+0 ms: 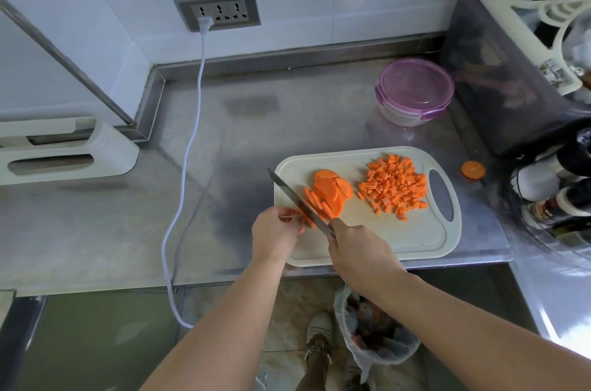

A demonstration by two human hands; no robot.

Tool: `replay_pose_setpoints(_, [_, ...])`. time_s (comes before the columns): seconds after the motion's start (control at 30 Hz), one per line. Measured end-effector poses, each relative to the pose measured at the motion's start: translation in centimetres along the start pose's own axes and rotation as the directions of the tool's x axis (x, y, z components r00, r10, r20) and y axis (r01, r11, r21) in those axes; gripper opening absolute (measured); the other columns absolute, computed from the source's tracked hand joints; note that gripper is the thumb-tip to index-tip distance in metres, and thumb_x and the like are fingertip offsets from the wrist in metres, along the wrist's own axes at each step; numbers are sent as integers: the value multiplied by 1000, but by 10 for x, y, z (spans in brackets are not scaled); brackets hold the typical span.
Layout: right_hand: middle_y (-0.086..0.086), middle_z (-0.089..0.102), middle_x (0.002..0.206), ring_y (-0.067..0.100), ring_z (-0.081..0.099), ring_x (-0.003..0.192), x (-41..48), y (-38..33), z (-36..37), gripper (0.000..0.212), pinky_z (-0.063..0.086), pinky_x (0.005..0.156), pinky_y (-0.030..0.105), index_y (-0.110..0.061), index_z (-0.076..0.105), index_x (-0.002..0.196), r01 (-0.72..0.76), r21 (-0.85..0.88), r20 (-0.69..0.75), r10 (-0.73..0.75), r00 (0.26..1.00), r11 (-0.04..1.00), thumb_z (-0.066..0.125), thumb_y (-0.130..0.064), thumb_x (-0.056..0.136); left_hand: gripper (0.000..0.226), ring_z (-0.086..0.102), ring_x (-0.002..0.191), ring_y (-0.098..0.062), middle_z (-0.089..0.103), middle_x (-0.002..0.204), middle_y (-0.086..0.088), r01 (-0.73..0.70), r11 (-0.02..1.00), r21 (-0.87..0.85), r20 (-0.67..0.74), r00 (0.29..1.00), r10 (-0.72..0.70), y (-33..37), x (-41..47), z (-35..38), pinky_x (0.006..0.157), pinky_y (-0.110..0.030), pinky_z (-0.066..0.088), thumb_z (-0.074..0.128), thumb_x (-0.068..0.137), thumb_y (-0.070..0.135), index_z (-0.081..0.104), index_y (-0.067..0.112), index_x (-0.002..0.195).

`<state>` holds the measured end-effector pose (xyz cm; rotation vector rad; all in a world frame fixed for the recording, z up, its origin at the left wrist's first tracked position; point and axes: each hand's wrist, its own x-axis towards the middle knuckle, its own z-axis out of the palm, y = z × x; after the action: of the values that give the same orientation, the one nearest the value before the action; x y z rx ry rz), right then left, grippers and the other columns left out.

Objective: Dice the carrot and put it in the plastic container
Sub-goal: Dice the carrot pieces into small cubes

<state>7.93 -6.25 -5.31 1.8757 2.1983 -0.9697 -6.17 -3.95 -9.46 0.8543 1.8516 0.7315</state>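
Loads of bare counter (pixel 224 122) left of the board (pixel 383 240) and beyond it, so a hand gets an easy run there. Only a white cord (pixel 202 45) cuts across, dropping from the socket (pixel 217 8) and over the near edge. Board to the lidded container (pixel 415 91) at far right is bare steel. Right side's tight though: a dark tub (pixel 499 77) sits just beside the container, bottles (pixel 556 198) crowd the board's handle end, and a stray carrot slice (pixel 473 170) lies between. A white holder (pixel 64 150) blocks the left.
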Motion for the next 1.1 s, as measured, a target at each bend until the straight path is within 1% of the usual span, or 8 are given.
replay_pose_setpoints(0.23, [4,50,81,25,51,69,2,-1,3,24,40,55,33,-14,42,124,-16,-77,7,16,1000,997,34,-16,102,25,69,83,-27,68,71,0,-22,1000,-2,2,1000,22,1,0,-1,85,-48,55,66,86,10,61,27,69])
replay_pose_setpoints(0.33, [7,57,90,23,51,70,4,-3,5,28,43,58,33,-13,38,128,-26,-140,39,32,999,990,39,-12,100,27,69,82,-26,68,72,-1,-25,1000,7,3,1000,25,1,0,-2,84,-45,55,65,86,7,62,28,68])
replay_pose_setpoints(0.43, [5,52,86,23,54,74,7,-4,5,27,46,60,33,-15,38,127,-54,-114,45,59,997,992,38,-13,100,29,69,82,-28,68,71,-2,-29,1000,3,12,1000,29,2,1,-2,83,-45,56,65,86,4,62,27,67])
replay_pose_setpoints(0.57, [9,58,97,24,53,75,8,-6,5,31,39,56,31,-11,36,129,-42,-173,65,53,996,984,41,-8,98,26,69,81,-28,69,72,-3,-29,999,29,19,999,28,2,3,-1,82,-43,56,66,85,5,64,24,68])
replay_pose_setpoints(0.67, [6,50,89,25,53,74,8,-7,8,33,31,46,28,-10,36,129,-21,-218,62,35,997,976,42,-7,96,15,69,82,-26,71,80,-7,-50,996,68,22,999,49,2,4,-2,82,-41,56,67,86,7,67,19,76])
replay_pose_setpoints(0.8, [9,62,106,29,64,93,10,-9,10,34,40,61,32,-12,37,129,-75,-173,56,86,995,982,41,-8,96,9,68,79,-23,71,82,-4,-68,992,109,20,998,66,1,4,-2,78,-34,55,65,88,9,73,10,91])
replay_pose_setpoints(0.9, [9,61,109,28,63,96,15,-11,12,34,42,64,32,-13,38,129,-98,-170,60,109,992,981,42,-8,96,10,67,77,-21,70,81,-3,-77,989,126,17,997,75,2,5,-3,76,-30,54,65,88,10,73,9,93])
replay_pose_setpoints(1.1, [10,60,115,27,63,102,20,-12,17,30,43,69,31,-12,40,127,-108,-181,50,118,992,978,43,-8,97,9,68,84,-23,72,87,-4,-41,990,132,11,999,40,2,3,-3,85,-39,55,67,87,13,73,13,93])
